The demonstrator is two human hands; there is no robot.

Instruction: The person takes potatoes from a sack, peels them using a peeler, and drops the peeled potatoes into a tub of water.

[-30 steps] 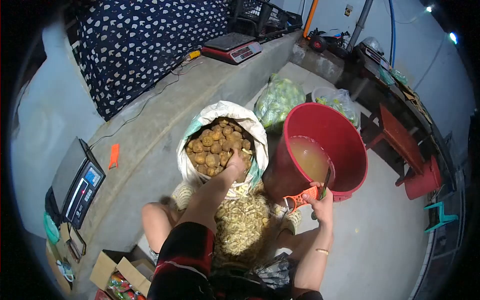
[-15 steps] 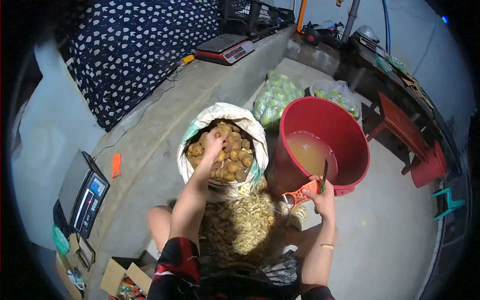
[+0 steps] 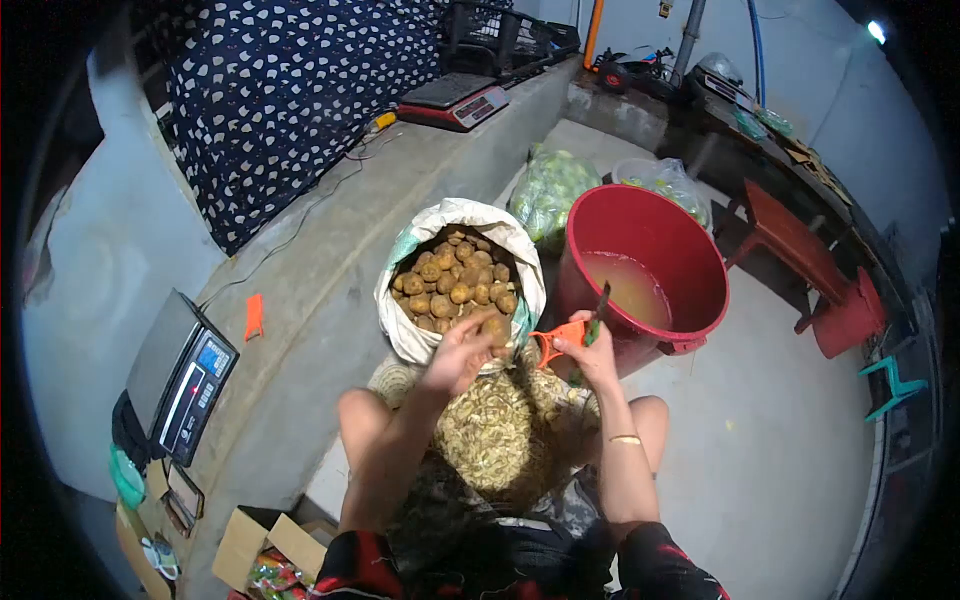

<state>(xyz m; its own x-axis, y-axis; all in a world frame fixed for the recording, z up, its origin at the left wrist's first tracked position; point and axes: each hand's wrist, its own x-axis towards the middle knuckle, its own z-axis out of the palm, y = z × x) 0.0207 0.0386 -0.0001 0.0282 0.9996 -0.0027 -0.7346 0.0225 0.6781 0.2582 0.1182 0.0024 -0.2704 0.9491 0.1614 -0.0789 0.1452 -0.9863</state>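
Observation:
My left hand (image 3: 460, 355) is closed around a brown potato (image 3: 495, 328), held just above the near rim of a white sack (image 3: 525, 245). Inside the sack lie many unpeeled potatoes (image 3: 455, 280). An orange peeler (image 3: 560, 338) is gripped in my right hand (image 3: 597, 358), its head pointing left toward the potato. A knife with a dark blade (image 3: 603, 303) also sticks up from that hand; its handle is mostly hidden by my fingers. Below both hands, a heap of peelings (image 3: 490, 430) spreads between my legs.
A large red tub (image 3: 585, 235) with cloudy water stands right of the sack. Behind are bags of green vegetables (image 3: 553, 195). A ledge on the left carries scales (image 3: 190, 385) and an orange object (image 3: 254, 316). A brown chair (image 3: 790, 240) stands at right.
My left hand has come out of the sack toward me with a potato. My right hand has moved left with the peeler and knife, bringing the two hands close together.

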